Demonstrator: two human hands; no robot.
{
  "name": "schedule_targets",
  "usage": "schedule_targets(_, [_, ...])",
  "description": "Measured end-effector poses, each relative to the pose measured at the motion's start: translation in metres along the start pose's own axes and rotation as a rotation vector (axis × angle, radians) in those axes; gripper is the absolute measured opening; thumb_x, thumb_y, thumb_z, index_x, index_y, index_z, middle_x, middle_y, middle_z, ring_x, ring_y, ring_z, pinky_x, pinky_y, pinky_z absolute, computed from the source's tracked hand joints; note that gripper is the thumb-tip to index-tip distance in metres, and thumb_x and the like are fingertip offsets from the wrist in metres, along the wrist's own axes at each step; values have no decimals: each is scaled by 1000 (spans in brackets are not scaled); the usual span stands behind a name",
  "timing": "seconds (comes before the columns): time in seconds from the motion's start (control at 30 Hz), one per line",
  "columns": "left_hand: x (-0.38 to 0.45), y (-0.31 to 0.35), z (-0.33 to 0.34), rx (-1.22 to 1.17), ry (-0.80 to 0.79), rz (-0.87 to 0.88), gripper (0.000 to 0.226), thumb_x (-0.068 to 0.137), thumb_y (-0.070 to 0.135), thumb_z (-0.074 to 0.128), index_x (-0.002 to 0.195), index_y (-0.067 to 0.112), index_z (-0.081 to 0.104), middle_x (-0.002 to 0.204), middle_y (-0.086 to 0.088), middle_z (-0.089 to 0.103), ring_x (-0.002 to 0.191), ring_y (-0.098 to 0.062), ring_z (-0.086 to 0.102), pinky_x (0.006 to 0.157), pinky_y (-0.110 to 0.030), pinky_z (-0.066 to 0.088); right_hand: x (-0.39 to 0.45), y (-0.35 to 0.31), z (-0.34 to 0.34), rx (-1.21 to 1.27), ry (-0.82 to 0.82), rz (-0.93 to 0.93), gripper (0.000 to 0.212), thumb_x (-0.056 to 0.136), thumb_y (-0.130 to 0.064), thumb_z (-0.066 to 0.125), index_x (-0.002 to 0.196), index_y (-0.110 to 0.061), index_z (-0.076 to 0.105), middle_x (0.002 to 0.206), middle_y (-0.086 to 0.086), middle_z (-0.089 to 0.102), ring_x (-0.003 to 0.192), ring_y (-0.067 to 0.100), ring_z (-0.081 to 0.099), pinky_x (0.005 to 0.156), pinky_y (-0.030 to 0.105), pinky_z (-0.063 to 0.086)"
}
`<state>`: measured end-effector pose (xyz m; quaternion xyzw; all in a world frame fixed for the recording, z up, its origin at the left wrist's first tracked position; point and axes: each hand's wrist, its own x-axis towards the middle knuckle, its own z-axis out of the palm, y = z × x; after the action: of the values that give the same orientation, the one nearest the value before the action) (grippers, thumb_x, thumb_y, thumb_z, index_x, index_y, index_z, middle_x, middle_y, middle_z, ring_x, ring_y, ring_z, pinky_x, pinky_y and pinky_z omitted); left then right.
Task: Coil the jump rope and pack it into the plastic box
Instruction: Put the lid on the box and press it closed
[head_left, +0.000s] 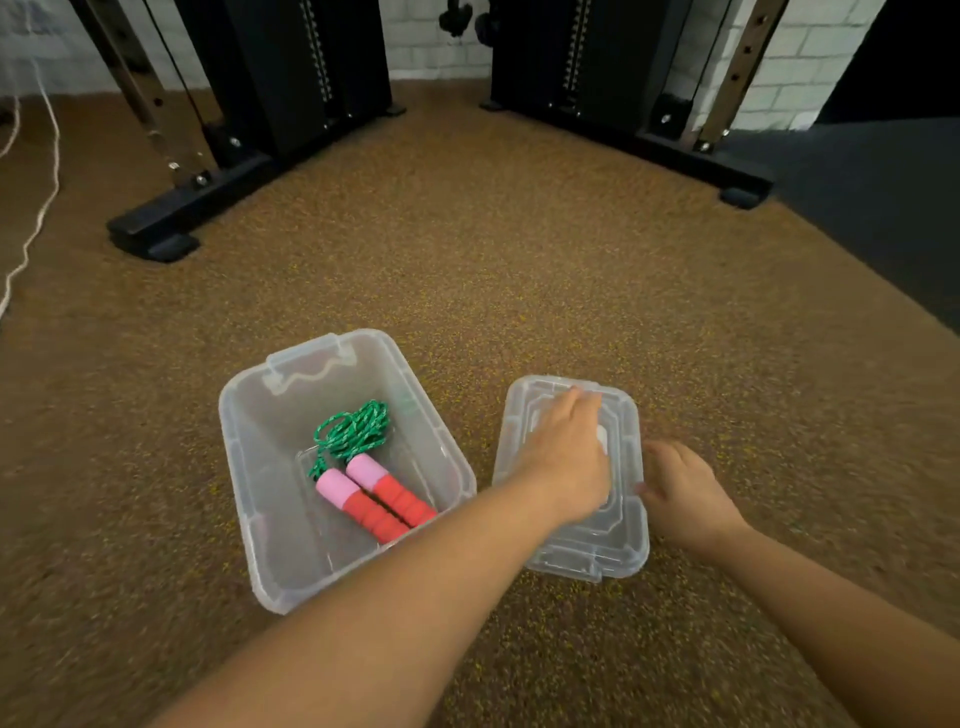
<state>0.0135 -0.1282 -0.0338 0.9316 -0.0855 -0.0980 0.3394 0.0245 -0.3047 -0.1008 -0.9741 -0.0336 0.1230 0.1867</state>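
Nearest to me, the person's right hand (685, 499) sits at the right edge of the lid (569, 551), fingers loosely curled toward the rim; whether they have caught it I cannot tell through the blur. Just to its left, the left hand (566, 457) lies on top of the lid, fingers reaching forward over the far half, apparently pressing flat rather than gripping. The lid rests on the speckled floor (519, 270). Further left of both hands stands the open plastic box (244, 467), and the jump rope (363, 462) is already inside: red and pink handles side by side, green cord bunched at their far ends. So the packing looks done and closing it up seems to be the step in hand. To do it well, I'd say take the lid by both long edges, lift it level, line its corners up over the box and press down evenly until the rim seats, watching that no loop of cord rides up. Beyond the hands, black gym machine (291, 78) frames stand against the wall.
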Motion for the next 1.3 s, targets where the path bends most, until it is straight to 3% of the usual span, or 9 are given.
schedule_targets(0.1, [-3,-14,28,-50,-90,-169,62,92,11,42,148,15,16,158,-1,12,145,-21,15,116,-37,22,-3,7,11,13,-99,92,57,89,-27,50,142,-12,35,146,10,40,136,28,33,113,40,28])
schedule_targets(0.2, [-9,-30,42,-69,-148,-338,72,94,10,41,152,20,0,160,1,-10,148,-20,-1,120,-37,12,-8,5,17,62,-174,140,56,93,-26,47,144,-10,28,149,11,34,139,29,27,115,40,23])
schedule_targets(0.3, [-12,-48,48,-15,-158,-451,76,94,10,41,151,15,-8,159,-4,-18,147,-21,-10,120,-36,3,-10,0,22,176,-226,202,61,92,-21,50,146,-12,23,151,8,31,140,29,25,116,43,21])
schedule_targets(0.6, [-18,-68,60,-46,-200,-594,81,94,15,43,149,11,-16,157,-11,-22,147,-26,-13,120,-37,-2,-12,-10,39,400,-211,330,74,89,-21,54,149,-19,11,150,10,33,137,32,32,114,50,28])
schedule_targets(0.77, [-15,-66,63,-115,-187,-615,80,93,10,42,149,10,-15,158,-11,-19,147,-26,-8,120,-37,2,-8,-14,42,566,-178,409,70,87,-15,56,145,-22,18,138,11,45,123,31,45,105,46,39])
schedule_targets(0.9, [-9,-62,59,-187,-165,-652,77,91,8,44,151,9,-4,159,-12,4,146,-29,14,119,-39,17,-3,-16,37,768,-87,529,50,85,-2,50,131,-18,37,111,7,59,96,30,63,83,44,55])
schedule_targets(1.07, [0,-47,45,-222,-80,-790,59,87,15,53,141,3,31,144,-16,35,128,-33,43,104,-38,40,0,-6,25,819,25,706,47,78,7,51,123,-8,51,105,12,63,84,35,68,69,45,60])
schedule_targets(1.17, [0,-39,36,-174,-142,-814,48,85,12,54,130,0,45,135,-16,46,117,-30,52,93,-33,49,-5,-2,9,824,47,738,37,79,6,54,116,2,60,83,11,62,65,24,59,52,30,49])
schedule_targets(1.3, [-3,-26,26,-154,-165,-752,40,85,11,53,124,1,52,130,-15,50,113,-28,54,87,-30,50,-14,-2,-16,872,74,739,29,83,4,53,110,6,61,70,6,52,58,19,48,51,28,42])
